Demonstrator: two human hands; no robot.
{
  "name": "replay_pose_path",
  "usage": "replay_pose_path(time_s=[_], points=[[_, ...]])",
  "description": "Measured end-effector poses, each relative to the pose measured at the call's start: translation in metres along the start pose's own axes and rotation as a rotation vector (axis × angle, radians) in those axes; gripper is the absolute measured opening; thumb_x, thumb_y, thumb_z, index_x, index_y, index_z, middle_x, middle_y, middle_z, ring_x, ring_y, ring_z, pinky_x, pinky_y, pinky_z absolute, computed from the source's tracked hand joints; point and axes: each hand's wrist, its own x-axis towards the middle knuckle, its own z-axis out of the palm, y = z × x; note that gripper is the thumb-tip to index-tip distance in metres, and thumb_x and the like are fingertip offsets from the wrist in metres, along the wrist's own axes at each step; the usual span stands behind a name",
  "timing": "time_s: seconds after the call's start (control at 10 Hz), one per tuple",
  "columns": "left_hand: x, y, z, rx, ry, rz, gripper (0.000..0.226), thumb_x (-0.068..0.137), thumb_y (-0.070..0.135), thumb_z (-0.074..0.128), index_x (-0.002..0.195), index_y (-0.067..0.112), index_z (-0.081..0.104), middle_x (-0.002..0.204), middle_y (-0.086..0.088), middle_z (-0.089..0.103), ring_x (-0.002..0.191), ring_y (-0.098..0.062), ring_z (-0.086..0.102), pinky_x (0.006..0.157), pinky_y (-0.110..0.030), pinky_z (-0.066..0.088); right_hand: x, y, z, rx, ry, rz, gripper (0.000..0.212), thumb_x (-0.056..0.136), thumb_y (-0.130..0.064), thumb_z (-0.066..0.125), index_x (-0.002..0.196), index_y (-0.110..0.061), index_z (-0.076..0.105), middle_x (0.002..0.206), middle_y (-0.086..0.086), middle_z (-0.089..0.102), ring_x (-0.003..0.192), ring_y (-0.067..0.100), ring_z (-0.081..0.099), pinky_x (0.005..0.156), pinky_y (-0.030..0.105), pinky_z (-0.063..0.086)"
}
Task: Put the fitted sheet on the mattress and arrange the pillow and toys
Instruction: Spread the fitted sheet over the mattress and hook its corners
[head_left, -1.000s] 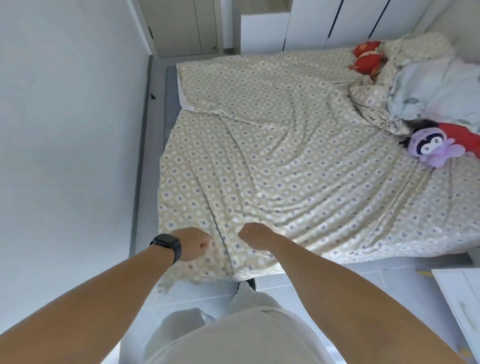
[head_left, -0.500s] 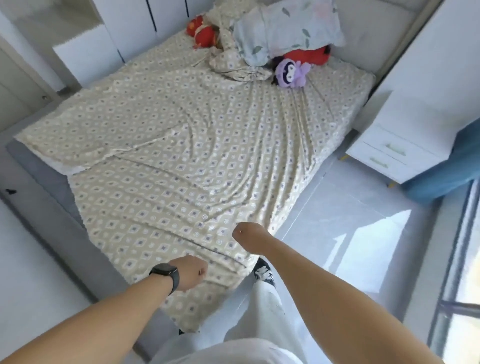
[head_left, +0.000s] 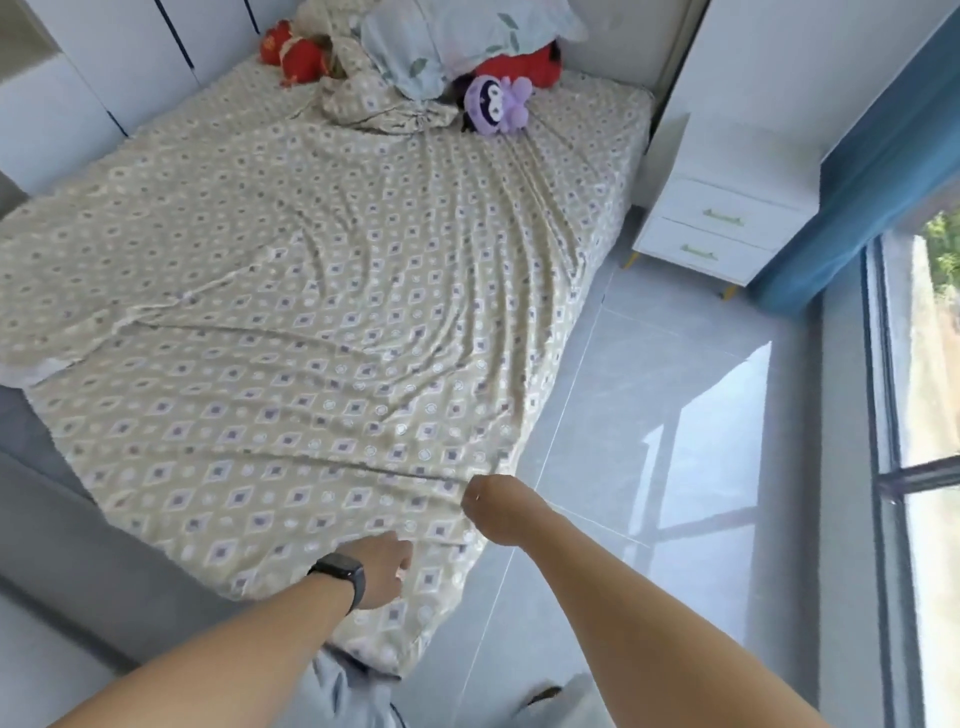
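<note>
A beige diamond-patterned fitted sheet (head_left: 332, 291) lies wrinkled over the mattress, with a loose corner hanging at the near foot end. My left hand (head_left: 387, 569), with a black watch on its wrist, grips the sheet near that corner. My right hand (head_left: 491, 506) grips the sheet's edge a little to the right. At the head end sit a pale blue leaf-print pillow (head_left: 457, 36), a purple plush toy (head_left: 496, 106), a red plush (head_left: 524, 65) under the pillow and another red toy (head_left: 293, 54). A bunched part of the sheet (head_left: 374, 101) lies beside them.
A grey bed frame (head_left: 78, 545) shows bare at the left. A white two-drawer nightstand (head_left: 727, 208) stands to the right of the bed, with a blue curtain (head_left: 872, 166) and a window beyond. White wardrobe doors (head_left: 104, 62) line the far side. Grey tiled floor (head_left: 649, 415) lies at the right.
My view has swung to the right, from the wall side toward the nightstand and window. Both hands keep their grip on the sheet's near corner and the sheet is drawn more taut.
</note>
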Motion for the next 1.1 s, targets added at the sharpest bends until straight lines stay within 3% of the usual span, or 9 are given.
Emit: replay_pose_path(time_s=[0.1, 0.2, 0.3, 0.4, 0.5, 0.6, 0.9, 1.0, 1.1], points=[[0.084, -0.026, 0.048, 0.046, 0.134, 0.101, 0.057, 0.092, 0.038, 0.052, 0.145, 0.026, 0.033, 0.152, -0.001, 0.028, 0.125, -0.027, 0.046, 0.089, -0.039, 0.047, 0.056, 0.021, 0.051, -0.045, 0.171, -0.051, 0.031, 0.102, -0.024, 0.038, 0.122, -0.013, 0.059, 0.12, 0.009, 0.057, 0.116, 0.033, 0.056, 0.094, 0.042, 0.05], [0.131, -0.042, 0.103, 0.078, 0.182, 0.132, 0.081, 0.089, 0.055, 0.051, 0.156, 0.028, 0.015, 0.16, 0.0, 0.01, 0.143, -0.026, 0.025, 0.11, -0.04, 0.034, 0.102, 0.036, 0.128, -0.053, 0.227, -0.121, 0.041, 0.102, -0.031, 0.042, 0.142, -0.022, 0.049, 0.143, 0.003, 0.044, 0.133, 0.027, 0.041, 0.101, 0.041, 0.042], [0.188, -0.066, 0.143, 0.151, 0.553, 0.199, 0.107, 0.077, 0.092, 0.027, 0.159, 0.025, 0.015, 0.162, -0.003, 0.017, 0.152, -0.023, 0.001, 0.121, -0.043, 0.004, 0.153, 0.053, 0.189, -0.072, 0.317, -0.249, 0.044, 0.101, -0.031, 0.043, 0.145, -0.026, 0.044, 0.15, 0.0, 0.036, 0.14, 0.027, 0.033, 0.108, 0.041, 0.039], [0.219, -0.078, 0.146, 0.183, 0.78, 0.353, 0.091, 0.08, 0.089, 0.033, 0.146, 0.027, 0.041, 0.152, -0.001, 0.034, 0.154, -0.023, 0.005, 0.122, -0.044, 0.011, 0.206, 0.062, 0.225, -0.128, 0.5, -0.37, 0.05, 0.097, -0.029, 0.042, 0.147, -0.029, 0.035, 0.155, -0.003, 0.028, 0.147, 0.026, 0.02, 0.12, 0.04, 0.023], [0.251, -0.097, 0.129, 0.149, 0.985, 0.455, 0.067, 0.081, 0.072, 0.054, 0.129, 0.025, 0.052, 0.149, -0.001, 0.036, 0.153, -0.022, 0.014, 0.122, -0.037, 0.019, 0.251, 0.053, 0.231, -0.195, 0.706, -0.372, 0.059, 0.102, -0.04, 0.031, 0.157, -0.023, 0.019, 0.167, -0.003, 0.01, 0.154, 0.021, 0.003, 0.124, 0.035, -0.007], [0.273, -0.108, 0.112, 0.161, 1.028, 0.446, 0.069, 0.073, 0.068, 0.061, 0.125, 0.024, 0.051, 0.146, -0.001, 0.037, 0.143, -0.02, 0.028, 0.118, -0.032, 0.019, 0.275, 0.048, 0.221, -0.174, 0.729, -0.369, 0.065, 0.104, -0.051, 0.026, 0.16, -0.02, 0.012, 0.169, -0.005, 0.003, 0.155, 0.014, -0.004, 0.123, 0.029, -0.011], [0.275, -0.106, 0.11, 0.14, 1.066, 0.413, 0.063, 0.065, 0.065, 0.065, 0.112, 0.025, 0.054, 0.131, 0.005, 0.044, 0.13, -0.018, 0.043, 0.114, -0.035, 0.029, 0.277, 0.049, 0.218, -0.202, 0.711, -0.385, 0.068, 0.106, -0.055, 0.02, 0.162, -0.019, 0.005, 0.169, -0.004, 0.0, 0.155, 0.013, -0.007, 0.122, 0.03, -0.013], [0.272, -0.106, 0.109, 0.133, 1.044, 0.412, 0.063, 0.067, 0.064, 0.067, 0.115, 0.024, 0.054, 0.133, 0.006, 0.044, 0.127, -0.017, 0.044, 0.111, -0.037, 0.034, 0.283, 0.05, 0.221, -0.157, 0.782, -0.424, 0.062, 0.104, -0.054, 0.023, 0.157, -0.021, 0.024, 0.165, -0.003, 0.02, 0.154, 0.017, 0.01, 0.126, 0.033, 0.001], [0.264, -0.106, 0.114, 0.116, 1.069, 0.344, 0.062, 0.076, 0.063, 0.061, 0.123, 0.024, 0.052, 0.129, 0.006, 0.047, 0.117, -0.018, 0.051, 0.101, -0.039, 0.042, 0.277, 0.053, 0.223, -0.1, 0.948, -0.438, 0.038, 0.1, -0.045, 0.033, 0.122, -0.022, 0.055, 0.127, -0.004, 0.054, 0.13, 0.021, 0.043, 0.112, 0.037, 0.033]])
